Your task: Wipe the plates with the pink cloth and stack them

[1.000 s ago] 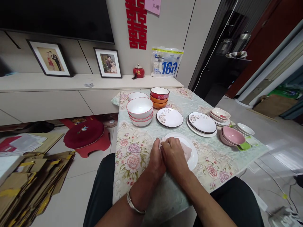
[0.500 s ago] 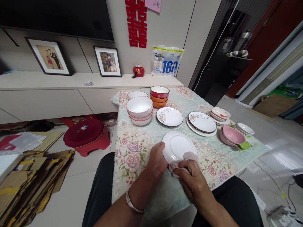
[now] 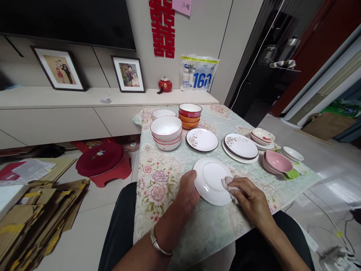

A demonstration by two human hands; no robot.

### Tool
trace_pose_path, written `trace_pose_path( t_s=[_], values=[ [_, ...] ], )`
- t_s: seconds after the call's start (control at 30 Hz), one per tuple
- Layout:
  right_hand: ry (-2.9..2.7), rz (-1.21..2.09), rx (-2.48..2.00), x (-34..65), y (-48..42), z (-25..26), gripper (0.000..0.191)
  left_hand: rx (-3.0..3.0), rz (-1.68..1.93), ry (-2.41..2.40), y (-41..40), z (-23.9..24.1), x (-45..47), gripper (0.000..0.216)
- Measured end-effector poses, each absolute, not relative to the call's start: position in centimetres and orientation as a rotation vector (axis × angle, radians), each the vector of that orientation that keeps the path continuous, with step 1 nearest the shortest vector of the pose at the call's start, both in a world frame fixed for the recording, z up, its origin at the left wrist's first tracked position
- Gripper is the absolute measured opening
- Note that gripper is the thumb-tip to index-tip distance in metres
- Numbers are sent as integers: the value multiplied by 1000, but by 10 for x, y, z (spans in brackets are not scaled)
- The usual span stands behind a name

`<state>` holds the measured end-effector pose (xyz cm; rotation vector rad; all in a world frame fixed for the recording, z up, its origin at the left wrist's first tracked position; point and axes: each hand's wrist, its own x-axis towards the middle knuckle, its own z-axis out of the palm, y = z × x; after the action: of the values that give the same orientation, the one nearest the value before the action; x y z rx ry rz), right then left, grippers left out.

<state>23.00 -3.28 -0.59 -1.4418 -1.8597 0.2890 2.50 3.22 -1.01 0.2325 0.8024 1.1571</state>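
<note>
A plain white plate (image 3: 212, 180) is tilted up with its underside toward me, above the flowered tablecloth (image 3: 158, 184). My left hand (image 3: 188, 192) grips its left rim, thumb on the near face. My right hand (image 3: 248, 195) is closed on a small pale pink cloth (image 3: 229, 183) and presses it against the plate's right edge.
Behind the plate stand stacked red-rimmed white bowls (image 3: 166, 131), red and orange bowls (image 3: 190, 114), two flower-patterned plates (image 3: 202, 140) (image 3: 240, 146), small dishes (image 3: 262, 136) and pink bowls (image 3: 278, 162). A red stool (image 3: 101, 162) and cardboard (image 3: 39, 218) lie on the floor to the left.
The plate, first flat under both hands, was turned up with its underside showing. My right hand slid the cloth from the plate's lower edge round to its right edge.
</note>
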Motion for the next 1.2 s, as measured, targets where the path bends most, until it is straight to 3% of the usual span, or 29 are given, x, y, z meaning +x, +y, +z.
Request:
trace_pose_path(
  t_s=[0.4,0.7,1.03,1.2],
  values=[
    [-2032,-161,-1729,175,31,11,19,247,1161,783,31,-5,28,13],
    [-2224,203,-1320,166,-17,26,20,228,1155,757,29,-3,27,14],
    [-2039,-269,-1721,184,30,7,18,230,1138,809,31,-6,26,11],
    [-2083,-147,-1610,150,32,12,19,248,1149,773,32,-7,26,12]
  ],
)
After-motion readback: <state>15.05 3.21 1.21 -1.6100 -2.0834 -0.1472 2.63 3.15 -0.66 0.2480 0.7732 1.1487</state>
